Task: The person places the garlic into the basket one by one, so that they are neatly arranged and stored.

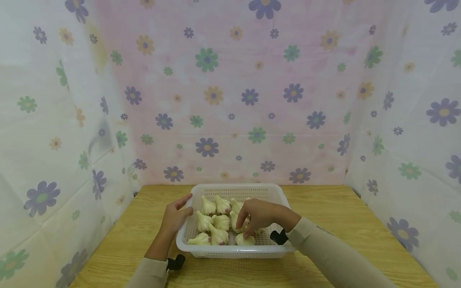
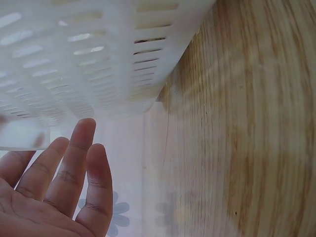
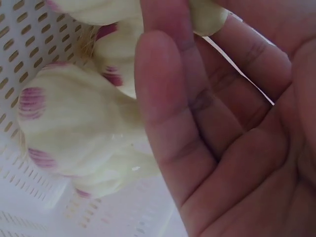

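Note:
A white perforated plastic basket [image 1: 230, 249] stands on the table with several garlic bulbs [image 1: 219, 237] lying in it. The bulbs are pale with purple-striped root ends. My left hand [image 1: 173, 218] holds the basket's left rim, thumb over the edge; its other fingers [image 2: 81, 138] extend along the outside wall. My right hand [image 1: 260, 214] reaches into the basket over the right-hand bulbs, its thumb and bent fingers around a garlic bulb [image 1: 245, 241] near the front wall. In the right wrist view a pale piece of garlic [image 3: 208, 17] shows between the fingers; the contact is partly hidden.
The basket sits on a wood-grain table [image 1: 324, 212]. Flower-printed cloth [image 1: 234, 132] encloses the back and both sides. Black wrist-worn pieces stick out near the left sleeve [image 1: 149, 274] and right sleeve [image 1: 324, 248]; the right one hangs over the basket.

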Action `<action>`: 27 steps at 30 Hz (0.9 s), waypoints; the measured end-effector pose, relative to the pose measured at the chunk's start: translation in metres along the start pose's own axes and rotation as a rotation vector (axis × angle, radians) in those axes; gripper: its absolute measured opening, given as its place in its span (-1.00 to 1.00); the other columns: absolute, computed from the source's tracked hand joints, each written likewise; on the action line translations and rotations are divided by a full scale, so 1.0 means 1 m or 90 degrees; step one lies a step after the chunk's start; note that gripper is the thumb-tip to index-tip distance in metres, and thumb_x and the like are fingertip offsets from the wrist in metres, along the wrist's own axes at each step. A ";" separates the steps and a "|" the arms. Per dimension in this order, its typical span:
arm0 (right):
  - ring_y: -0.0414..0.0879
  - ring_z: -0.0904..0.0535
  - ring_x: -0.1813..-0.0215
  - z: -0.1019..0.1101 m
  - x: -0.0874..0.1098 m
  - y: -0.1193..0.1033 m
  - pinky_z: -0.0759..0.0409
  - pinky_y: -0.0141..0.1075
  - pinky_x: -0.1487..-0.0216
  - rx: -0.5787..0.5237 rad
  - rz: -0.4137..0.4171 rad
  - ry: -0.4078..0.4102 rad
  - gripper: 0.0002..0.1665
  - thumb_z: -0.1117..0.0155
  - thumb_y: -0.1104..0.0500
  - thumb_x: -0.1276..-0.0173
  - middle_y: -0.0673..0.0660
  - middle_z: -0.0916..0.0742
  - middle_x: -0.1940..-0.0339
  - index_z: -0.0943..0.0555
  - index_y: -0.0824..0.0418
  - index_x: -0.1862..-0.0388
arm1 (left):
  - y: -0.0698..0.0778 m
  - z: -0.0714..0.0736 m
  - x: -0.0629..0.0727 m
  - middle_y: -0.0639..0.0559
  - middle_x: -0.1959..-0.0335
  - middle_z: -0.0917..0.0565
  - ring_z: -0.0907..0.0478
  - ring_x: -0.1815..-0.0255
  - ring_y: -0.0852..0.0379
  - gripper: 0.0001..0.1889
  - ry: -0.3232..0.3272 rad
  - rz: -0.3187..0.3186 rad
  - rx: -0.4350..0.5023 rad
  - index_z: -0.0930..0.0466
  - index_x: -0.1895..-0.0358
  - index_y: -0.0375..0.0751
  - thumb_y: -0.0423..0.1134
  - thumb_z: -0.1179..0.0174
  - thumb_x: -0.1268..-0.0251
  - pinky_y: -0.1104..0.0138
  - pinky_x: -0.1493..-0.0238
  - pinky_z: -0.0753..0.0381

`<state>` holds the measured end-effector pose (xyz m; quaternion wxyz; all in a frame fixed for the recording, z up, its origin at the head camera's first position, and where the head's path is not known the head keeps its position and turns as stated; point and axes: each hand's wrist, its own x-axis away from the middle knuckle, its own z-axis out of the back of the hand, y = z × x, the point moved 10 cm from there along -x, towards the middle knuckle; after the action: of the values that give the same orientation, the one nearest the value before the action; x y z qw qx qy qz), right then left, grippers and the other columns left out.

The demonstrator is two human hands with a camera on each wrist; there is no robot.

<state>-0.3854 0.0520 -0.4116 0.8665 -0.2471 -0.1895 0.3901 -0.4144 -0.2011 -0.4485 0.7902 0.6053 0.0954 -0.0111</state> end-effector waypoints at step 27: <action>-0.17 -0.71 0.13 0.027 0.025 0.010 -0.70 -0.34 0.18 0.075 -0.006 0.035 -0.67 -0.62 0.14 -0.16 -0.09 -0.79 0.12 -0.81 0.00 0.06 | -0.001 -0.005 -0.004 -0.26 -0.49 -0.45 -0.73 -0.03 -0.12 -0.36 -0.007 0.007 0.001 -0.56 -0.43 -0.01 -0.33 -0.23 -0.20 0.16 0.18 -0.81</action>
<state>-0.3897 0.0844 -0.3928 0.8864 -0.2051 -0.1437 0.3893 -0.4194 -0.1969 -0.4500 0.7905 0.6061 0.0881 -0.0103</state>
